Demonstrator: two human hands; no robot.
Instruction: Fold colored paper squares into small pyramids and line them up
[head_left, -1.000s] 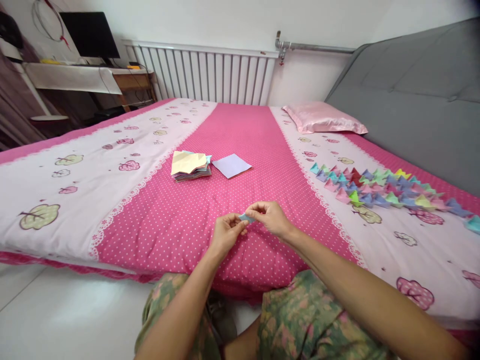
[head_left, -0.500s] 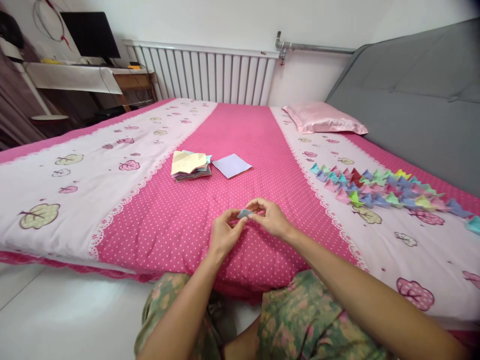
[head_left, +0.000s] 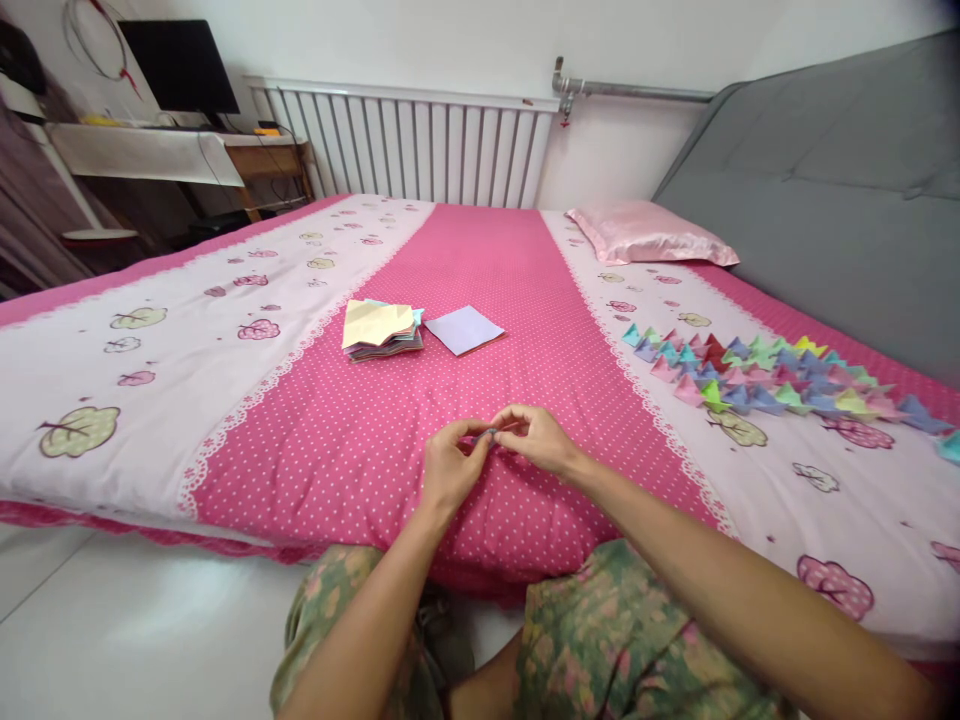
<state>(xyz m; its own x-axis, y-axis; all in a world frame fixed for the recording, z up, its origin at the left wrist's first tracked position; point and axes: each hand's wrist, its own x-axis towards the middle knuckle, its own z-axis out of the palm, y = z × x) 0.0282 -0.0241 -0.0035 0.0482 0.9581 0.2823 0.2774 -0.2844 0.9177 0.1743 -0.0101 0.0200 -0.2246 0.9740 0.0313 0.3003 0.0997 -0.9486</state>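
Both hands busy, one workpiece. Left hand [head_left: 452, 462] and right hand [head_left: 541, 442] meet over the near edge of the bed [head_left: 517, 265], fingertips drawn in close, thumbs nearly together, pinching a small blue paper [head_left: 490, 433] between them. Paper sits mid-view over the pink dotted band; fingers cover most of it, so can't really tell its fold shape from here. Neither hand is spread wide

Ahead of the hands, on the same band: a paper stack [head_left: 379, 326], cream piece on top, layers uneven, light blue poking out at its right side. Just right of it, a lavender sheet [head_left: 465, 330], flat, square, set at an angle, with a thin reddish edge showing under its near right side. Both well apart from the hands

Off to the right, on the pale tree-print band: rows of folded paper pieces [head_left: 790, 398], pointed tips up, packed close. Mixed colours: pink, blue, green, yellow, turquoise, one dark red near the left end. Rows run out toward the right edge of view

Beyond them a pink pillow [head_left: 649, 232] near the grey headboard [head_left: 832, 150]. White radiator [head_left: 420, 150] along the far wall, desk [head_left: 262, 160] with a dark monitor [head_left: 180, 66] at far left
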